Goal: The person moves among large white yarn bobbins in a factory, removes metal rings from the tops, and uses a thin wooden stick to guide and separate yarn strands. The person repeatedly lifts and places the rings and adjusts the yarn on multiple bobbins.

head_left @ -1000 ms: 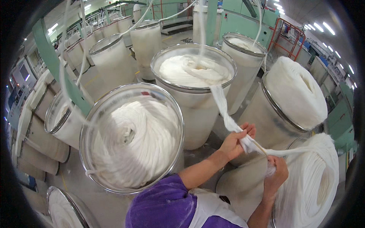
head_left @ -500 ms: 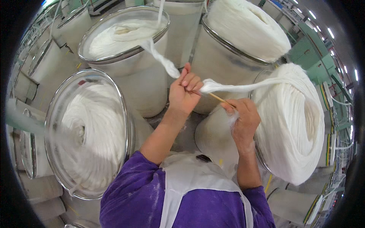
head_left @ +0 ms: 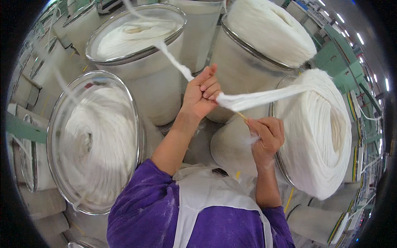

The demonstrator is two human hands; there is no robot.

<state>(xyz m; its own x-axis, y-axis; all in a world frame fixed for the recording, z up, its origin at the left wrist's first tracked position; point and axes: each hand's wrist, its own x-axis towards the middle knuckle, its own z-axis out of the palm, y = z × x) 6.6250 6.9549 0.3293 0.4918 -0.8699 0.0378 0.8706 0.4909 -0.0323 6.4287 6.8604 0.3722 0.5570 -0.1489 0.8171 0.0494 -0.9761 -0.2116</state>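
We are joining two ends of white sliver (head_left: 264, 97), and by the look of it we are at the joining step itself. Our left hand (head_left: 200, 95), at about 12 o'clock from our chest, is closing its fingers (head_left: 209, 84) around the meeting point: they are curled and pressed together, pinching the strand that is running up at 11 o'clock to the far can (head_left: 136, 62). The other strand is stretching off toward 2 o'clock to the heaped can (head_left: 318, 128) on our right. Our right hand (head_left: 266, 138), just below at 5 o'clock of the left, is holding a thin wooden stick (head_left: 241, 116) in a loose fist, fingers curled shut around it, its tip touching the sliver. We judge the next move is calling for a gentle twist without thinning the overlap. The large can (head_left: 93, 140) at 9 o'clock is standing untouched.
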